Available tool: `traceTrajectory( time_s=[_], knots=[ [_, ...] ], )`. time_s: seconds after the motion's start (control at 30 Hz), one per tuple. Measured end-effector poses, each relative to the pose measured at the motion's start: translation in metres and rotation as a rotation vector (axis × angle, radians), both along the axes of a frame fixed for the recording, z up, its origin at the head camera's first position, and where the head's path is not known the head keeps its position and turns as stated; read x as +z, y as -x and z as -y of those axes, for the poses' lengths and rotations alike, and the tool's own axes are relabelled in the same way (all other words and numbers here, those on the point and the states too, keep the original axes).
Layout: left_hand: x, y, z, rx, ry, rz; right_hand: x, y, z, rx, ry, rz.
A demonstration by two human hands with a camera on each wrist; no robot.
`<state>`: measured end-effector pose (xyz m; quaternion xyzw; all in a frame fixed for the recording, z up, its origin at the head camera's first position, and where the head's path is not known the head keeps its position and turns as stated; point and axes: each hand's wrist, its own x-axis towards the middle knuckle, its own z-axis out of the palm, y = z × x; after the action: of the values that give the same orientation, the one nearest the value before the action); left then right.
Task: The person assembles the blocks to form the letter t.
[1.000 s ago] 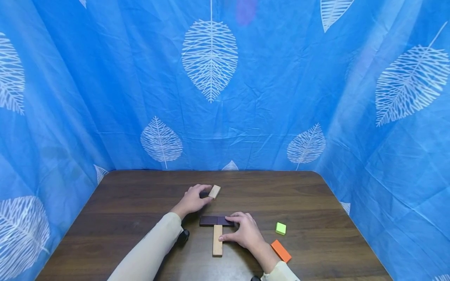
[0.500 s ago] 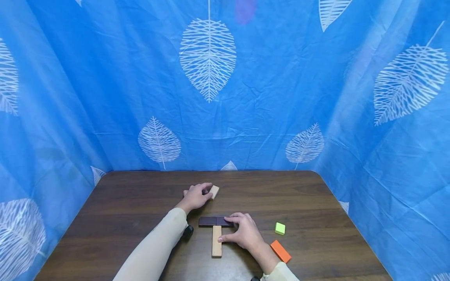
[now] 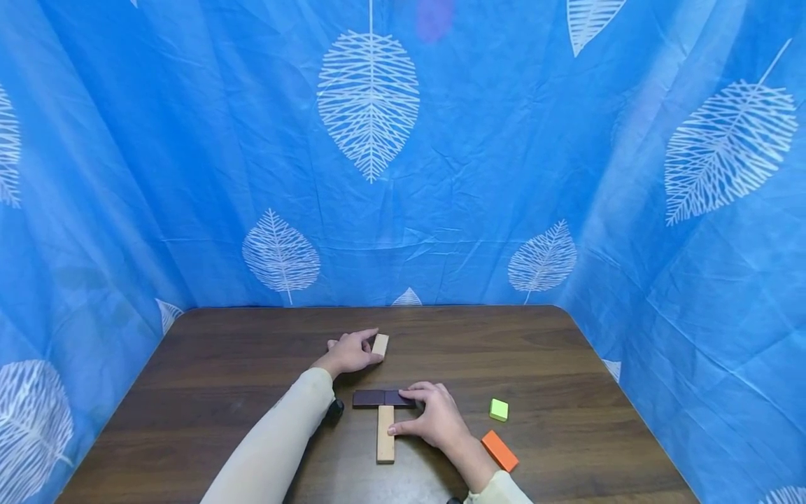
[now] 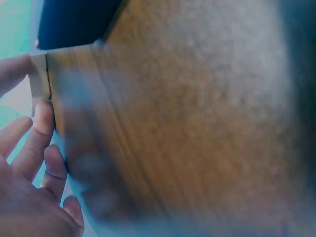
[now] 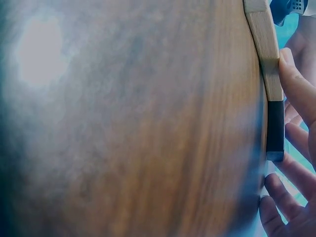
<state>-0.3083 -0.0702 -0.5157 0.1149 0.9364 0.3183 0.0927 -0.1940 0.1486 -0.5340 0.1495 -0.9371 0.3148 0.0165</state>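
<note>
The left hand's (image 3: 350, 353) grip pinches a short, pale wooden rectangular block (image 3: 380, 345) end to end between thumb and finger, toward the far side of the brown wood-grain counter (image 3: 567, 392). The right hand's (image 3: 436, 417) grip is relaxed, clenched on nothing, its thumb touching a long, pale wooden bar (image 3: 385, 437) and a finger touching the right of two dark purple rectangular blocks (image 3: 368, 399), which together form a T. Outward lie a lime-green squarish block (image 3: 499, 409) and an orange rectangular block (image 3: 500, 451).

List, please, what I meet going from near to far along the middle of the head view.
Long pale wooden block, two dark rectangular blocks, short pale wooden block, blue leaf-patterned fabric curtain.
</note>
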Motion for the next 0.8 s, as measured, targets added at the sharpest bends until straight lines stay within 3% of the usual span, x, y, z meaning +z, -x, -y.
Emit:
traceTrajectory(
  time_s=[0.27, 0.47, 0.8],
  knots=[
    [-0.001, 0.001, 0.004, -0.002, -0.034, 0.000, 0.000, -0.001, 0.002, 0.012, 0.005, -0.014],
    [-0.004, 0.000, 0.004, 0.003, -0.021, -0.055, 0.000, -0.001, 0.001, 0.002, 0.001, 0.008],
    [0.000, -0.011, 0.004, -0.029, -0.008, -0.069, 0.003, -0.001, 0.000, 0.001, 0.010, 0.009]
  ],
)
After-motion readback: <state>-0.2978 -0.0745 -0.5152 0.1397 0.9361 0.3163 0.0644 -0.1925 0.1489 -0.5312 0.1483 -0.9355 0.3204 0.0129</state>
